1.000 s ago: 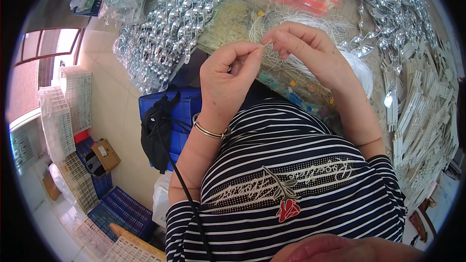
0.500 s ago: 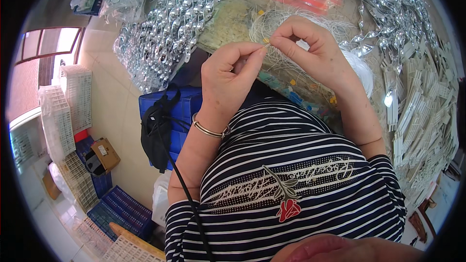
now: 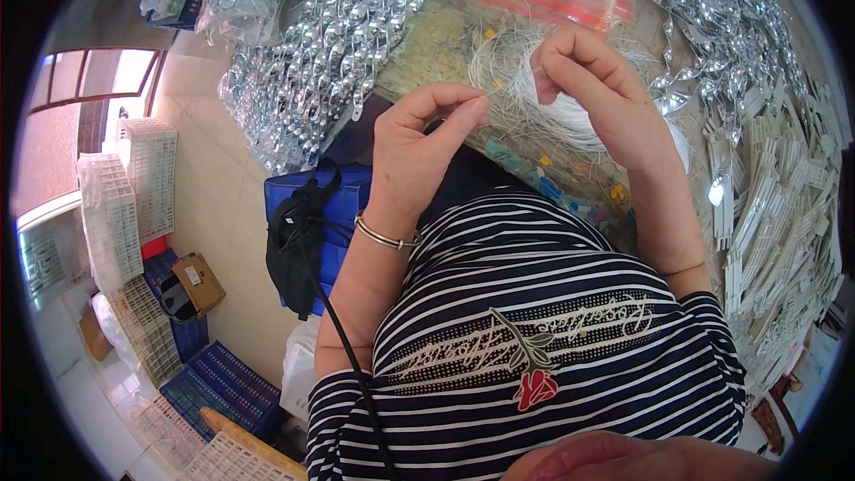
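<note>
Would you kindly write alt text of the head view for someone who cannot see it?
A person's bare left hand, thumb and forefinger pinched together, and bare right hand, fingers curled, are apart above a cluttered tabletop. Near the right hand is a coil of thin white strand; twisted silver strips and long white slats are nearby.

The person is wearing a navy shirt (image 3: 570,258) with narrow white stripes, its short striped sleeves (image 3: 718,330) ending above the elbows. Across the chest, a band of pale script lettering (image 3: 592,319) and dots is flanking an embroidered-looking red rose (image 3: 536,389) with grey-green leaves (image 3: 534,354). A shiny metal bangle (image 3: 381,237) is circling the left hand's (image 3: 417,147) wrist, while a thin black cable (image 3: 343,334) is crossing that forearm and the shirt.
</note>
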Demonstrator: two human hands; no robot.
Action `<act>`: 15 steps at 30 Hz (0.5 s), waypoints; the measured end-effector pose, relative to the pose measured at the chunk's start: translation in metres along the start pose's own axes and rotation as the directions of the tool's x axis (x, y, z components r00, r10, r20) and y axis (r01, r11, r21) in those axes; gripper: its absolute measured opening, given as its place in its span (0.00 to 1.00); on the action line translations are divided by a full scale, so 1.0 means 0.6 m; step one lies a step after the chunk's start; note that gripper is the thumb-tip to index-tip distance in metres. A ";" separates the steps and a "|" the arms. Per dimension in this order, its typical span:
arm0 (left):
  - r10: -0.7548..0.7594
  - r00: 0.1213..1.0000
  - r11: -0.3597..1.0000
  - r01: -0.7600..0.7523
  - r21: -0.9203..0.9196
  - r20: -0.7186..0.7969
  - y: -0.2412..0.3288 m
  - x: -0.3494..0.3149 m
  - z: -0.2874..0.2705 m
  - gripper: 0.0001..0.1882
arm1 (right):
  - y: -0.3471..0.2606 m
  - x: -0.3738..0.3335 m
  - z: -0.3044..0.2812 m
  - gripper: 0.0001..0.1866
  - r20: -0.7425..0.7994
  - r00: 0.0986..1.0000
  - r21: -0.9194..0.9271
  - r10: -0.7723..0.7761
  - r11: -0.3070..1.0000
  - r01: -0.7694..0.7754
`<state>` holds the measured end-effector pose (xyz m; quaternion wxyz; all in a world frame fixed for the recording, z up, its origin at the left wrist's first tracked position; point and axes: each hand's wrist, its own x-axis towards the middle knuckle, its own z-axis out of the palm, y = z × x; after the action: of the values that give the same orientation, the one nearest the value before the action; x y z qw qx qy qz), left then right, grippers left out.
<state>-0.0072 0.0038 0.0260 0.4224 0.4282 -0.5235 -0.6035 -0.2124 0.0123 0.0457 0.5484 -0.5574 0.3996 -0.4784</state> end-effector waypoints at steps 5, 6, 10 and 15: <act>-0.021 1.000 1.000 0.021 -0.002 0.008 0.003 -0.004 0.009 0.07 | -0.008 -0.006 0.015 0.07 0.044 0.995 0.227 0.087 0.969 -0.094; -0.017 1.000 1.000 0.017 0.018 0.005 0.005 -0.005 0.012 0.07 | -0.010 -0.007 0.018 0.07 0.048 0.995 0.230 0.082 0.969 -0.091; 0.055 0.998 0.991 -0.054 0.119 -0.007 0.008 -0.007 0.020 0.06 | -0.007 -0.010 0.028 0.05 0.014 0.999 -0.052 -0.043 0.998 0.044; -0.008 1.000 0.998 0.009 0.066 -0.012 0.020 -0.007 0.014 0.06 | -0.015 -0.010 0.042 0.02 0.016 0.977 -0.384 -0.211 0.901 0.201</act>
<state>-0.0131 0.0091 0.0390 0.4086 0.4475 -0.5389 -0.5851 -0.1898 0.0245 0.0557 0.3699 -0.6866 0.4314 -0.4534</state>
